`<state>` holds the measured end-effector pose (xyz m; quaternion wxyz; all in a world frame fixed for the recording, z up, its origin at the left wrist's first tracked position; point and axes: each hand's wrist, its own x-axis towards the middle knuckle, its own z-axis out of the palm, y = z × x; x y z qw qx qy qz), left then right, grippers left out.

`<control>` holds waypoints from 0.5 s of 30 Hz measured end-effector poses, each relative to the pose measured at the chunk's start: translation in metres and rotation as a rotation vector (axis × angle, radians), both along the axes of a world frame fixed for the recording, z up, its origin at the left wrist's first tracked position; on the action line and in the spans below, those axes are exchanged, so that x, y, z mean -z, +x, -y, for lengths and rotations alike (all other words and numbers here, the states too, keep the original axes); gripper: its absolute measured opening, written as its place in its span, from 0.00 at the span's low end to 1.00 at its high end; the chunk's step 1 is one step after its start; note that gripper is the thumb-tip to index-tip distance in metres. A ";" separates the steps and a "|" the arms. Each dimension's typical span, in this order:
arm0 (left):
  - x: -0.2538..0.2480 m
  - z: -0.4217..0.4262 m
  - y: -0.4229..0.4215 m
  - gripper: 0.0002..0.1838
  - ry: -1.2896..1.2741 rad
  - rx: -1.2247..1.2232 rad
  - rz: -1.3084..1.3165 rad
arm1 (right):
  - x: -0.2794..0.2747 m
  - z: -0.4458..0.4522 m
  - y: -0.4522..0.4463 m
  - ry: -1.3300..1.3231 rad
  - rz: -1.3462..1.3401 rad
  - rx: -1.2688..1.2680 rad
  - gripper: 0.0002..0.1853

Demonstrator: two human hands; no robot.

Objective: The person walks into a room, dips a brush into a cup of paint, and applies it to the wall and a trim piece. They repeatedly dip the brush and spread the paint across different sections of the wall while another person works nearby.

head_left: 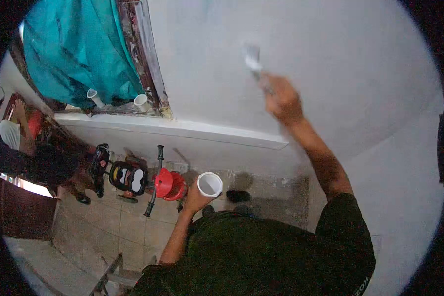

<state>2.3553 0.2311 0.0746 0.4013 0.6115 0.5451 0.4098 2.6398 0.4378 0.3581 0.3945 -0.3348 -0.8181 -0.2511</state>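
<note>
My right hand [283, 100] is raised against the white wall [340, 54], closed round the handle of a paintbrush [253, 60]. The brush head looks whitish and is smeared by motion; whether it touches the wall I cannot tell. Lower down, near my chest, my left hand [196, 200] grips a white plastic cup [210, 184] from its left side. The cup's mouth faces up toward me, and its inside looks white to pale grey. How much it contains is unclear.
Two white containers, one tilted [95, 98] and one wider [141, 102], stand on the windowsill by a teal curtain [79, 49]. Below are a ledge [197, 129], a red ride-on toy [170, 184] with handlebars and a black toy [128, 178]. Another person [32, 158] is at left.
</note>
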 end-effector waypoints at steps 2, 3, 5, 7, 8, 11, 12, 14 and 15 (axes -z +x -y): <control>0.003 0.000 0.000 0.47 -0.019 -0.007 0.001 | 0.069 -0.001 -0.008 -0.349 0.034 -0.044 0.15; 0.002 0.002 0.000 0.47 -0.020 -0.010 0.002 | 0.088 0.005 -0.015 -0.469 0.071 -0.002 0.15; -0.004 0.004 -0.001 0.47 -0.068 -0.006 -0.050 | 0.121 -0.001 -0.016 -0.584 0.110 0.038 0.15; -0.010 0.006 0.000 0.47 -0.015 -0.017 -0.049 | 0.134 -0.012 -0.014 -0.756 0.160 0.071 0.16; -0.011 0.008 0.000 0.47 0.029 -0.022 -0.048 | 0.126 -0.011 -0.013 -0.754 0.159 0.067 0.16; 0.007 0.008 -0.007 0.49 0.046 -0.029 -0.087 | 0.099 -0.018 -0.006 -0.632 0.060 0.043 0.17; 0.010 0.009 -0.007 0.49 0.043 -0.029 -0.087 | 0.093 -0.027 0.003 -0.565 0.043 0.005 0.17; 0.005 0.008 -0.006 0.49 0.029 -0.017 -0.069 | 0.038 -0.022 0.004 -0.427 -0.008 -0.010 0.14; 0.001 0.003 -0.007 0.49 0.029 -0.015 -0.068 | 0.006 -0.021 0.003 -0.357 -0.042 0.011 0.12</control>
